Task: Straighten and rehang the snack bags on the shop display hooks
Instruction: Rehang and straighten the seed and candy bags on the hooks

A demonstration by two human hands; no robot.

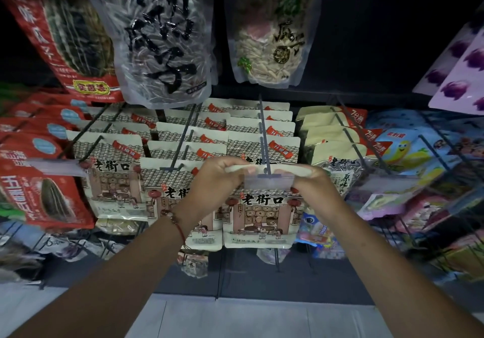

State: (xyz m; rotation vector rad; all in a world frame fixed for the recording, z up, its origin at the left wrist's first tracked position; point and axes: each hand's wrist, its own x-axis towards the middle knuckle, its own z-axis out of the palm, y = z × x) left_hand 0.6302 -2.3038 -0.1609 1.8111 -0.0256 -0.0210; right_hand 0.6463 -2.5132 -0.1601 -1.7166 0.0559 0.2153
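A person's left hand and right hand pinch the top edge of a cream snack bag at the display hook, where keeping it level should help its hole slide on.

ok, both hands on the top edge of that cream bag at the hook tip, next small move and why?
Probably push the cream snack bag back along the display hook. The left hand and right hand pinch its top edge right at the hook's front end, behind the clear price tag holder.
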